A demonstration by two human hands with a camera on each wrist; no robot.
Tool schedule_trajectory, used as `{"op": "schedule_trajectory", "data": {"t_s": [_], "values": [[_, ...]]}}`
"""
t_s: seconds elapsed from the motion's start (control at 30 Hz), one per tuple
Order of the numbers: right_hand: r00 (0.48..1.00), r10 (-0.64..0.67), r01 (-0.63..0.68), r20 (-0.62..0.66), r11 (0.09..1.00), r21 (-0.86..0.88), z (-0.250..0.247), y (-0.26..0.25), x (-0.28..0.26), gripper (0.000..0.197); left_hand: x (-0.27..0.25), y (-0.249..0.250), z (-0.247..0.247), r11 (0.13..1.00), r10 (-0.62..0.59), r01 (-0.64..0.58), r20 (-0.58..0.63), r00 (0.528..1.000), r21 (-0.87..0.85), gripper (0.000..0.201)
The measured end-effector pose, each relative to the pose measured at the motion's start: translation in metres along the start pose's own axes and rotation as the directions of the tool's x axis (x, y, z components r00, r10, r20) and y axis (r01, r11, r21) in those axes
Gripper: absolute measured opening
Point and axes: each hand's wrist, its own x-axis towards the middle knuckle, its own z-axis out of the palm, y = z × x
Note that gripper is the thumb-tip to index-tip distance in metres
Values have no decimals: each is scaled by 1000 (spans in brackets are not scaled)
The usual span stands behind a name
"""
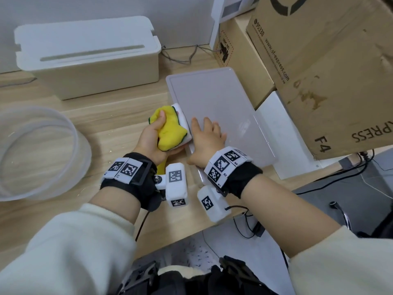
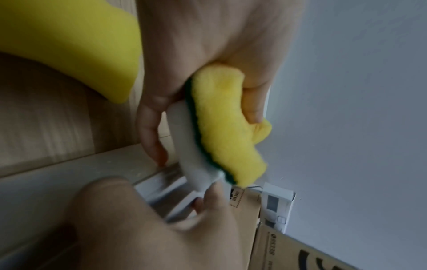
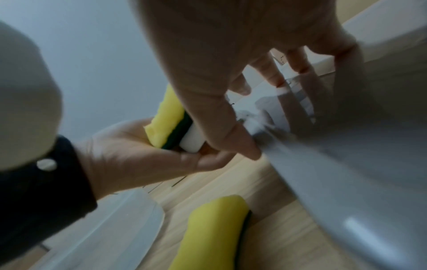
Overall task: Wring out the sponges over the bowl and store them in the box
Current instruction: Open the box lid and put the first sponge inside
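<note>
Box (image 1: 221, 116) first, since it is the largest of what we handle: a pale plastic case with its lid shut, lying at about one o'clock from our hands, wedged near the cardboard cartons (image 1: 319, 67). We judge it light, rigid and slick, so the lid is best lifted at its near-left edge, where a thumb can get under the rim. Bowl (image 1: 36, 154), clear and round, sits well apart at nine o'clock on the wooden table (image 1: 119, 116); it looks light enough to skid if knocked. Our right hand (image 1: 207, 138) lies palm-down on the lid, fingers straight and spread toward twelve o'clock, thumb at the lid's near corner, gripping nothing. Our left hand (image 1: 155, 137) is curled round the sponge (image 1: 172, 128), thumb pressed into the yellow foam, fingers under its white layer; the sponge touches the box's left edge. We take it for soft, springy and light, best squeezed across the middle. A second sponge (image 3: 217, 232) lies on the table at six o'clock, below our wrists; it wants the same grip.
</note>
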Motion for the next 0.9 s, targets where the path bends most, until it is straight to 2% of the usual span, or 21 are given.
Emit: {"op": "schedule_trajectory", "data": {"t_s": [0.17, 0.27, 0.37, 0.47, 0.67, 0.73, 0.8, 0.9], "values": [[999, -22, 23, -28, 999, 33, -2, 0, -1, 116, -3, 5, 0, 1000, -22, 23, 33, 999, -17, 36], [999, -25, 27, -48, 998, 54, -2, -4, -2, 113, -5, 6, 3, 1000, -19, 19, 24, 1000, -5, 33], [995, -53, 59, -90, 996, 65, -2, -1, -7, 105, -7, 6, 7, 1000, -27, 27, 23, 999, 3, 43], [985, -109, 119, -134, 990, 71, -7, 3, -14, 98, -9, 7, 10, 1000, 18, -18, 24, 1000, 19, 33], [966, -138, 183, -220, 963, 198, -71, 10, -43, 92, -11, 20, 24, 996, 61, -71, 176, 982, 52, 30], [943, -150, 204, -296, 966, 160, -94, 17, -54, 85, -11, 20, 32, 996, 38, -49, 129, 991, 81, 32], [914, -152, 200, -377, 975, 92, -109, 25, -59, 78, -13, 13, 38, 994, -38, 30, 74, 997, 101, 44], [886, -152, 175, -438, 985, 11, -125, 35, -61, 73, -13, 7, 45, 983, -79, 77, 7, 997, 169, 49]]}}
